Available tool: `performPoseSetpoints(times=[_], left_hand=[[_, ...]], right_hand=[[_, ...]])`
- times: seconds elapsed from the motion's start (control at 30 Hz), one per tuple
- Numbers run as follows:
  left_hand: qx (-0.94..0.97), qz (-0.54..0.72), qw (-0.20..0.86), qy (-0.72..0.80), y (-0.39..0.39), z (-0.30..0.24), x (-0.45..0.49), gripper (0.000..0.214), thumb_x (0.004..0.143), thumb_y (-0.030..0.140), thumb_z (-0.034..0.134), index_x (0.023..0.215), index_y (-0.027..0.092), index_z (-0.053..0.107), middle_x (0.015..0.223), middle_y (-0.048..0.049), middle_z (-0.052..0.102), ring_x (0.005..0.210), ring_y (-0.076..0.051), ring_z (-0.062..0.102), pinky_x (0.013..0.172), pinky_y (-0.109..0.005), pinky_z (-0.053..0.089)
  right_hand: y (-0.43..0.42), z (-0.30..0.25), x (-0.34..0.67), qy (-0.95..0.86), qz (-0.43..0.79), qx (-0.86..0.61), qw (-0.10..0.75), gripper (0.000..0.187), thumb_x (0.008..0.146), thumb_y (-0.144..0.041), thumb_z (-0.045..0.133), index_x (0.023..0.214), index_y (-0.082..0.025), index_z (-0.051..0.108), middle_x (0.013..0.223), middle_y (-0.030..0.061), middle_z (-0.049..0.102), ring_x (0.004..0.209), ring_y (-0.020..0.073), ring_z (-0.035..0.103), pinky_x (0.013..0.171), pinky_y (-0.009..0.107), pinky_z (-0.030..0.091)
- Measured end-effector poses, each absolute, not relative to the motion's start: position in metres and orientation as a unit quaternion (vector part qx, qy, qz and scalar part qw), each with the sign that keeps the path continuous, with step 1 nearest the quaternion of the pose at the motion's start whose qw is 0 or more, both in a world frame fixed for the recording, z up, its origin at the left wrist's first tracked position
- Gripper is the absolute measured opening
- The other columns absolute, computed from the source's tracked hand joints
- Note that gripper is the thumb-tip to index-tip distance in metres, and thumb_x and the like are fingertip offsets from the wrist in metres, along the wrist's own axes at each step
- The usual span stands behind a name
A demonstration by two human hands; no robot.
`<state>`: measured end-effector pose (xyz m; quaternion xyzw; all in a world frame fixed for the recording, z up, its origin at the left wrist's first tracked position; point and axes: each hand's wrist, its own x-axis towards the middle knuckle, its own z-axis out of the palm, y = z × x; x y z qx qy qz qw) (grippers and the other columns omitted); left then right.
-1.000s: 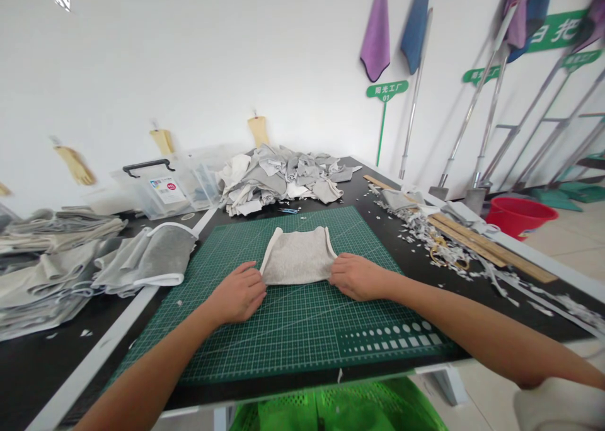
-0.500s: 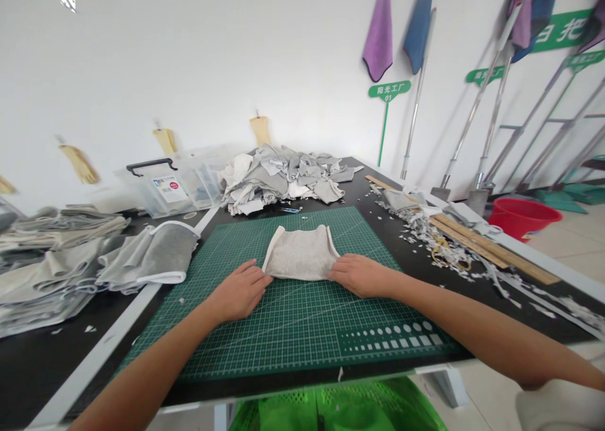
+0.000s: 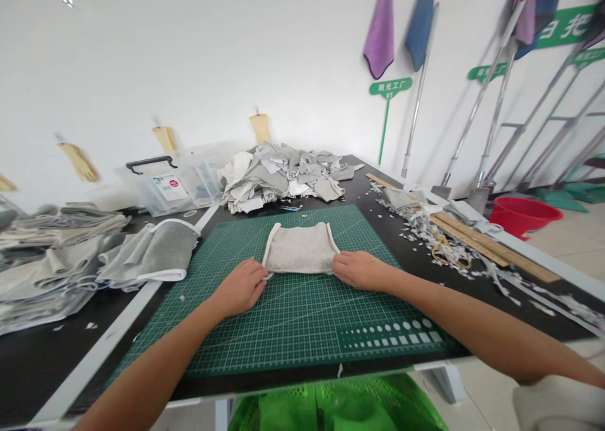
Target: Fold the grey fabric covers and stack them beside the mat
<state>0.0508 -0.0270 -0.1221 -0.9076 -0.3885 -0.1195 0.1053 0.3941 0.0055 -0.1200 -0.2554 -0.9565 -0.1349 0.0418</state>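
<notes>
A light grey piece of fabric [image 3: 300, 249] with rolled white side edges lies on the green cutting mat [image 3: 283, 317]. My left hand [image 3: 242, 286] pinches its near left corner, fingers closed on the edge. At the near right corner, my right hand [image 3: 359, 270] grips the other edge between thumb and fingers. The cloth is spread between both hands, with its far edge slightly wavy. The fingertips under the cloth's corners are partly hidden.
Stacked grey cloths [image 3: 51, 254] lie left, with white-edged ones [image 3: 165, 251] nearer the mat. Behind are a clear plastic box [image 3: 172, 185] and a heap of fabric scraps [image 3: 283, 176]. Wooden rulers [image 3: 491, 248] and shreds lie right; a red bucket [image 3: 524, 217] stands beyond.
The near edge of the cloth has shifted slightly away from me and now lies straighter. Both hands have moved a little with it, still at its two near corners.
</notes>
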Motion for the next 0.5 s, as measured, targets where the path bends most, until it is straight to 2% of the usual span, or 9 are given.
performPoseSetpoints(times=[0.13, 0.23, 0.33, 0.5], left_hand=[[-0.896, -0.121, 0.103, -0.415, -0.0249, -0.1206, 0.0558, 0.018, 0.087, 0.024, 0.042, 0.087, 0.018, 0.059, 0.086, -0.0062, 0.058, 0.087, -0.018, 0.053, 0.097, -0.043, 0.036], [-0.887, -0.123, 0.115, -0.43, -0.0242, -0.1212, 0.0591, 0.019, 0.088, 0.025, 0.041, 0.084, 0.018, 0.059, 0.084, -0.0052, 0.057, 0.087, -0.018, 0.053, 0.1, -0.046, 0.031], [-0.884, -0.117, 0.124, -0.434, -0.0243, -0.1229, 0.06, 0.019, 0.088, 0.026, 0.042, 0.092, 0.019, 0.059, 0.088, -0.0051, 0.057, 0.09, -0.018, 0.053, 0.102, -0.048, 0.028], [-0.882, -0.108, 0.134, -0.439, -0.0242, -0.1234, 0.0611, 0.025, 0.088, 0.026, 0.042, 0.107, 0.02, 0.057, 0.091, -0.0061, 0.056, 0.09, -0.02, 0.053, 0.097, -0.047, 0.032]], right_hand=[[0.0085, -0.121, 0.3963, -0.959, -0.123, -0.249, 0.051, 0.024, 0.093, -0.028, 0.034, 0.088, -0.015, 0.054, 0.086, 0.0067, 0.058, 0.079, 0.0165, 0.052, 0.065, 0.027, 0.038], [0.0093, -0.1195, 0.3977, -0.965, -0.104, -0.235, 0.055, 0.022, 0.092, -0.027, 0.037, 0.087, -0.016, 0.055, 0.084, 0.0064, 0.058, 0.079, 0.0162, 0.052, 0.067, 0.027, 0.039], [0.0094, -0.1182, 0.3988, -0.968, -0.082, -0.227, 0.067, 0.02, 0.09, -0.025, 0.039, 0.089, -0.016, 0.057, 0.085, 0.0067, 0.059, 0.081, 0.0167, 0.052, 0.071, 0.028, 0.04], [0.0101, -0.1189, 0.3971, -0.963, -0.049, -0.252, 0.082, 0.022, 0.089, -0.024, 0.041, 0.094, -0.016, 0.061, 0.088, 0.0079, 0.059, 0.083, 0.0172, 0.053, 0.075, 0.03, 0.04]])
